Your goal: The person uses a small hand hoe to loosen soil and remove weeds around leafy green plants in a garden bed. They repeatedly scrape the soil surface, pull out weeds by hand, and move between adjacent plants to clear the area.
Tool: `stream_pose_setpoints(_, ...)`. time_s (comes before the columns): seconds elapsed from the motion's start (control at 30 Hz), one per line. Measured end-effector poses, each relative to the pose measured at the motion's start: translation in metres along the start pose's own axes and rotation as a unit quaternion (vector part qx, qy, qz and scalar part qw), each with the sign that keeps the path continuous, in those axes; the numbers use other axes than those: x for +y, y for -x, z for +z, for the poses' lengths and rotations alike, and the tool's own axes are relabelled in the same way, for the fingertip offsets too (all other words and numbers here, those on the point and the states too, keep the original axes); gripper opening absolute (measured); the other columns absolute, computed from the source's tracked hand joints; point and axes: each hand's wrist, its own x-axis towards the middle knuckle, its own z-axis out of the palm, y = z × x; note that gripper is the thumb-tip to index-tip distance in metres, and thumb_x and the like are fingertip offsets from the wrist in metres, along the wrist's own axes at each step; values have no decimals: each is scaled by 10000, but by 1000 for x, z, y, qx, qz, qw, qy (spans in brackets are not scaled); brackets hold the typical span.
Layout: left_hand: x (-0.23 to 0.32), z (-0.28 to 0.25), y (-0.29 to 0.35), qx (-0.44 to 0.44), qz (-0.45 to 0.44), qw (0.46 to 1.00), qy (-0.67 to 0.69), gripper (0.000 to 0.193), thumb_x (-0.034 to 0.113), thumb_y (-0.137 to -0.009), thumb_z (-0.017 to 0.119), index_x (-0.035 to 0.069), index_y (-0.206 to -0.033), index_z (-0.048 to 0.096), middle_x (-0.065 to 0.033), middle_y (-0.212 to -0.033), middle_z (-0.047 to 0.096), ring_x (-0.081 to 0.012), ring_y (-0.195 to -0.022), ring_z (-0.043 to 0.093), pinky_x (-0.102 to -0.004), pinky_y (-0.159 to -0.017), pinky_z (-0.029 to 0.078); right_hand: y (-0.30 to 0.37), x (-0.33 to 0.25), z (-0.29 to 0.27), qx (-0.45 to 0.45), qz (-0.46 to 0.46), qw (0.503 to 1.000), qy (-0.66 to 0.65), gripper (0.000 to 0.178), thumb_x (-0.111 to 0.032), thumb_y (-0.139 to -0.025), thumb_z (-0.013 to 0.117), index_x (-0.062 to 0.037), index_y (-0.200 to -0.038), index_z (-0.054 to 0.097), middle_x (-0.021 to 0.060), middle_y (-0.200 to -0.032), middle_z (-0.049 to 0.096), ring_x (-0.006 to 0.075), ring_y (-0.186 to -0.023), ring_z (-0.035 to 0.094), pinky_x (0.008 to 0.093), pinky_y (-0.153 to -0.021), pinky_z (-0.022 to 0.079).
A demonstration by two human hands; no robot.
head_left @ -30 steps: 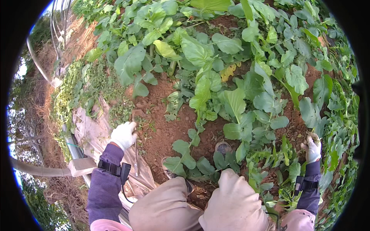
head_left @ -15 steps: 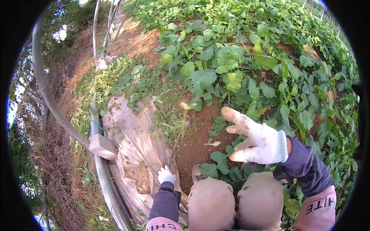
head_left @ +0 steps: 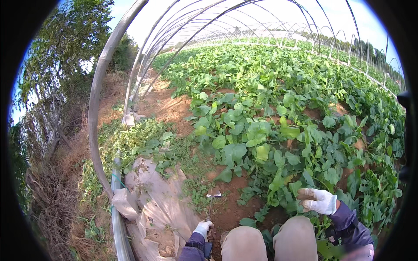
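Note:
My left hand point(head_left: 203, 228), in a white glove, is low in the view by my left knee. Its fingers are closed round a thin-handled tool point(head_left: 211, 204), whose small, pale flat head point(head_left: 214, 192) lies over the soil and low weeds. To the right, beyond my right knee, my gloved right hand point(head_left: 318, 201) reaches in among broad green leaves point(head_left: 278, 180). Its soiled fingers stretch leftward, with a gap between them, and nothing plainly held shows. Whether the fingertips touch a leaf, I cannot tell.
A pale plastic sheet point(head_left: 161, 195) covers ground on the left. Alongside run a grey pipe point(head_left: 119, 235), a concrete block point(head_left: 125, 203) and a curved hoop pole point(head_left: 94, 117). Dry brush point(head_left: 52, 182) borders it. Leafy crop rows and bare hoops extend ahead.
The view has tilted up, bringing the hoops and sky in. My right hand has moved right, away from the bare soil, its fingers less spread. The left still grips the tool.

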Motion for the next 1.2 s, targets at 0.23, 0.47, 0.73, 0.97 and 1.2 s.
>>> stream_pose_setpoints(0.23, 152, 58, 147, 189, 324, 795, -476, 396, 310, -740, 608, 9, -947, 454, -237, -840, 606, -394, -795, 596, -444, -703, 465, -1, -19, 5, -11, -65, 993, -98, 641, -217, -871, 563, 13, -1365, 226, 176, -1258, 434, 221, -1051, 510, 331, -812, 499)
stream_pose_setpoints(0.47, 207, 205, 275, -142, 486, 716, -481, 568, 323, -858, 541, -22, -1250, 316, -124, -813, 595, -225, -647, 588, -317, -597, 475, -44, -61, 50, -97, -126, 950, -270, 332, -347, -863, 554, -96, -1034, 419, -18, -864, 473, 96, -764, 467, 324, -719, 483)
stream_pose_setpoints(0.73, 239, 247, 321, -325, 340, 429, -771, 448, 406, -865, 477, 159, -1239, 472, -148, -1053, 596, -326, -935, 583, -376, -798, 471, 54, 53, -80, 136, -69, 904, -399, 470, -170, -875, 521, -84, -1281, 302, 47, -770, 490, 131, -609, 522, 309, -529, 543)
stream_pose_setpoints(0.97, 314, 225, 357, 118, 527, 337, -771, 272, 200, -770, 568, 57, -1000, 598, -173, -801, 605, -331, -746, 596, -391, -653, 482, 203, 223, -118, 335, 224, 914, 35, 552, -106, -837, 450, -74, -1362, 283, 77, -760, 575, 127, -486, 538, 283, -405, 482)
stream_pose_setpoints(1.2, 165, 274, 201, -339, 351, 469, -736, 330, 224, -810, 553, 50, -1090, 567, -170, -903, 616, -319, -826, 598, -362, -721, 484, 204, 306, -79, 297, 352, 880, 113, 528, -191, -813, 500, -184, -1324, 365, 237, -907, 601, 391, -830, 588, 410, -772, 470)
